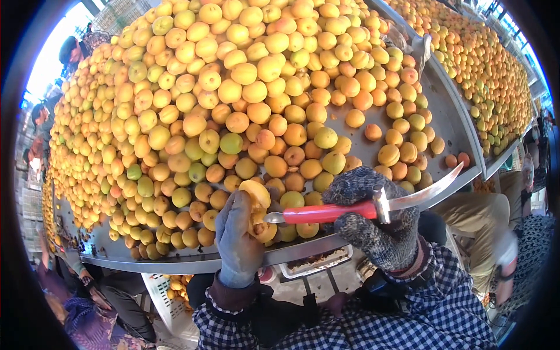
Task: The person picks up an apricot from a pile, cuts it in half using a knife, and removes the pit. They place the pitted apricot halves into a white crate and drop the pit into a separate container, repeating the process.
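Observation:
In my left hand (238, 248), which wears a grey glove, is an apricot (255, 195) split open, its orange flesh showing. My right hand (382, 236), in a dark speckled knit glove, is wrapped round the red handle of a knife (326, 213). The curved blade points away to the right. A small metal tip at the handle's other end reaches the cut side of the apricot; whether it enters the flesh I cannot tell. Both hands are over the near rim of a metal table (449, 111), just in front of a large heap of apricots (233, 87).
A second apricot heap (466, 76) lies beyond a raised metal divider at the right. Below the rim are a white tray (318, 262) with dark scraps and a white slotted crate (169, 300) holding apricot pieces. People sit close on both sides, a tan-trousered leg (475, 219) at right.

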`<control>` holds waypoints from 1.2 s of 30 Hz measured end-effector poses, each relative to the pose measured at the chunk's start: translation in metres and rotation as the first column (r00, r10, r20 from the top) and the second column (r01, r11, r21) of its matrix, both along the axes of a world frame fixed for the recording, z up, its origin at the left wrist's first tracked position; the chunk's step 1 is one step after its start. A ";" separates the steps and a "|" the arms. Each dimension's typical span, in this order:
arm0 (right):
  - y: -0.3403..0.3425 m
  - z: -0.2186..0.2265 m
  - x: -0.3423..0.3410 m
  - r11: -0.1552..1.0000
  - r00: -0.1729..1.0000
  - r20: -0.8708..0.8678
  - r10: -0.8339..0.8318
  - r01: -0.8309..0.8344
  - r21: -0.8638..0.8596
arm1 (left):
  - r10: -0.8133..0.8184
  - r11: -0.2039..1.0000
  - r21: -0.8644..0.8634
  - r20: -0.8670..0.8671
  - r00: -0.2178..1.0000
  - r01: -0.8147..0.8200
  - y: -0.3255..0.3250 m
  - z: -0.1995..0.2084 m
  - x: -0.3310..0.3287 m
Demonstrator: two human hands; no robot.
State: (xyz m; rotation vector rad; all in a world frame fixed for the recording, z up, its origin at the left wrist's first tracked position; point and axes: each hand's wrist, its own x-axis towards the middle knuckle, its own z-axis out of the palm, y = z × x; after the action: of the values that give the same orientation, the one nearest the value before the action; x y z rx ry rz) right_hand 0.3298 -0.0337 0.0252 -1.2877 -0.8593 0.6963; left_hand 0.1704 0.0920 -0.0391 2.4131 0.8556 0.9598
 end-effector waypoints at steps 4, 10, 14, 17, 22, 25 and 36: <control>-0.002 -0.007 -0.002 0.999 0.995 0.098 0.032 -0.029 -0.034 | -0.032 0.998 0.062 0.030 0.999 0.030 0.002 -0.004 0.000; 0.002 -0.005 0.006 0.996 0.878 0.478 0.038 -0.074 0.056 | -0.061 0.961 -0.258 0.145 0.988 0.097 0.002 -0.001 0.000; 0.007 0.007 0.010 0.984 0.864 0.471 0.178 -0.147 -0.102 | 0.008 0.854 -0.511 0.204 0.979 0.099 0.005 -0.005 -0.004; 0.000 0.007 0.010 0.932 0.948 0.196 0.250 -0.181 -0.314 | -0.042 0.996 0.086 0.098 0.994 0.033 0.003 0.000 -0.001; -0.002 -0.003 0.008 0.956 0.969 -0.032 0.246 -0.248 -0.157 | -0.085 0.953 -0.297 -0.049 0.995 0.067 0.002 0.015 -0.006; 0.004 -0.003 -0.001 0.958 0.938 0.201 0.281 -0.261 -0.123 | 0.019 0.966 -0.255 0.179 0.984 0.028 0.001 -0.012 -0.008; 0.031 0.000 0.000 0.926 0.908 -0.371 0.195 -0.295 -0.235 | 0.167 0.805 -0.594 0.235 0.957 0.006 0.004 0.007 0.002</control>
State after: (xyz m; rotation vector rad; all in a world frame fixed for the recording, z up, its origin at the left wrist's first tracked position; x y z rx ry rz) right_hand 0.3301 -0.0028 0.0255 -1.2695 -0.6549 1.2482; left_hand 0.1720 0.0959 -0.0316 1.6756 0.9813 0.8697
